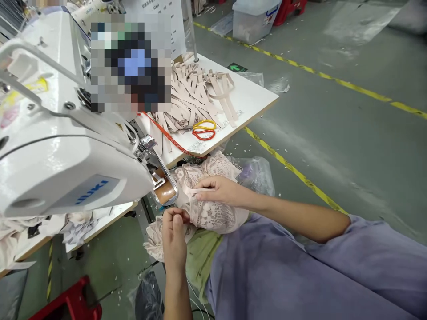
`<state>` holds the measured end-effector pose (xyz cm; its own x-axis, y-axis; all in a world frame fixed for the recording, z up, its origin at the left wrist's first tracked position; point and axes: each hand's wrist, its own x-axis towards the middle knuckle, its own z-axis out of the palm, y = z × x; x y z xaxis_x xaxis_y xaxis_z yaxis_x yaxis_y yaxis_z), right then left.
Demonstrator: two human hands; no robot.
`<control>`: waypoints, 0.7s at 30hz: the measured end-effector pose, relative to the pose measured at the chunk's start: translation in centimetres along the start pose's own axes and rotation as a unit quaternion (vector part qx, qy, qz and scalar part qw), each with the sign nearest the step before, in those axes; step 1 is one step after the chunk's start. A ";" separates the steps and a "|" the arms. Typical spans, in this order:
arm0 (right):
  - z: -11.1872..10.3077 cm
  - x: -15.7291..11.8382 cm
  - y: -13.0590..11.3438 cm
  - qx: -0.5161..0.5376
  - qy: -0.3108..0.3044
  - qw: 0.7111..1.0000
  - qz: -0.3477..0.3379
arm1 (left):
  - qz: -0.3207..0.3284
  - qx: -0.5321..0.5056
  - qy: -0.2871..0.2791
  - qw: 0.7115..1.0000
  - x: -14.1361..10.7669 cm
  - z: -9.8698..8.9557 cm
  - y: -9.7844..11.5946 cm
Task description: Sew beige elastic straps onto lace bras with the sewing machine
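A pale pink lace bra [215,215] lies bunched over the lap beside the sewing machine's arm [166,192]. My right hand [216,191] is closed in a pinch on a narrow band along the bra's upper edge. Lower down, my left hand [175,224] has its fingers curled and pressed together at the bra's near edge. More of the gathered lace hangs below and behind that hand. The exact bit of fabric between the left fingertips is too small to make out. The white JUKI sewing machine head [76,173] stands just left of both hands.
A white table [256,95] holds a heap of beige fabric strips [190,93] and yellow-and-red-handled scissors [204,129]. Fabric pieces [78,226] lie on the lower-left tabletop. A red stool [71,302], a clear plastic bag [260,175] and a plastic bin [253,22] are around.
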<state>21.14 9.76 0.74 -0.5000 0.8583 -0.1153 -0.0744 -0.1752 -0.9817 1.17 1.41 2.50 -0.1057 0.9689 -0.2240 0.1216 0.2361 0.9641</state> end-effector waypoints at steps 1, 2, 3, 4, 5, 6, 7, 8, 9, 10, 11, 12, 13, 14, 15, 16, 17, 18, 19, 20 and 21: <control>0.0 -0.4 -0.2 -0.001 0.000 1.000 0.002 | -0.008 -0.007 -0.010 1.000 0.0 0.1 0.1; 0.0 -0.9 -0.3 -0.003 -0.003 1.000 0.001 | -0.018 -0.019 -0.019 0.999 0.0 0.3 0.3; 0.0 -1.2 -0.5 -0.007 -0.006 1.000 -0.001 | -0.028 -0.035 -0.025 0.999 0.1 0.5 0.5; 0.1 -1.6 -0.7 -0.010 -0.011 1.000 -0.005 | -0.039 -0.056 -0.027 0.997 0.2 0.8 0.8; 0.2 -2.0 -0.9 -0.014 -0.017 1.000 -0.007 | -0.050 -0.080 -0.029 0.995 0.3 1.1 1.0; 0.3 -2.3 -1.0 -0.018 -0.023 1.000 -0.010 | -0.060 -0.104 -0.033 0.992 0.4 1.5 1.2; 0.5 -2.6 -1.1 -0.021 -0.029 0.999 -0.011 | -0.068 -0.124 -0.042 0.989 0.5 1.9 1.4; 0.6 -2.8 -1.1 -0.021 -0.036 0.999 -0.012 | -0.075 -0.139 -0.053 0.986 0.6 2.3 1.5; 0.7 -3.1 -1.1 -0.019 -0.043 0.999 -0.013 | -0.079 -0.145 -0.058 0.985 0.6 2.7 1.6; 0.8 -3.3 -1.0 -0.016 -0.052 0.998 -0.015 | -0.083 -0.145 -0.057 0.984 0.6 3.0 1.6; 0.9 -3.4 -1.0 -0.013 -0.060 0.998 -0.018 | -0.086 -0.143 -0.052 0.985 0.5 3.2 1.7; 0.9 -3.6 -0.9 -0.012 -0.067 0.997 -0.022 | -0.085 -0.140 -0.039 0.986 0.3 3.4 1.8; 0.8 -3.7 -0.8 -0.016 -0.074 0.997 -0.025 | -0.081 -0.128 -0.019 0.988 0.1 3.7 2.0; 0.8 -3.9 -0.8 -0.027 -0.082 0.996 -0.029 | -0.075 -0.094 0.006 0.993 -0.2 3.9 2.3; 0.7 -4.1 -0.7 -0.045 -0.094 0.994 -0.038 | -0.067 -0.041 0.031 0.996 -0.5 4.3 2.9; 0.7 -4.3 -0.5 -0.069 -0.110 0.990 -0.056 | -0.054 0.021 0.053 0.997 -0.9 4.7 3.7; 0.6 -4.6 -0.3 -0.102 -0.126 0.984 -0.076 | -0.035 0.082 0.072 0.993 -1.2 5.2 4.8; 0.4 -4.7 0.0 -0.142 -0.149 0.972 -0.113 | -0.011 0.133 0.082 0.988 -1.4 5.8 6.0; 0.2 -4.7 0.5 -0.191 -0.161 0.957 -0.147 | 0.016 0.164 0.082 0.983 -1.6 6.4 7.3; -0.3 -4.6 1.0 -0.249 -0.162 0.941 -0.162 | 0.048 0.179 0.076 0.980 -1.7 6.9 8.7; -0.9 -4.2 1.7 -0.302 -0.184 0.922 -0.159 | 0.082 0.184 0.068 0.977 -1.8 7.4 10.0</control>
<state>23.93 6.27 -0.53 -0.8024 0.5795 0.1427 0.1709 0.4521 -0.8754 9.90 2.54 11.48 -0.1822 0.9829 -0.0252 0.4926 0.1134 0.8628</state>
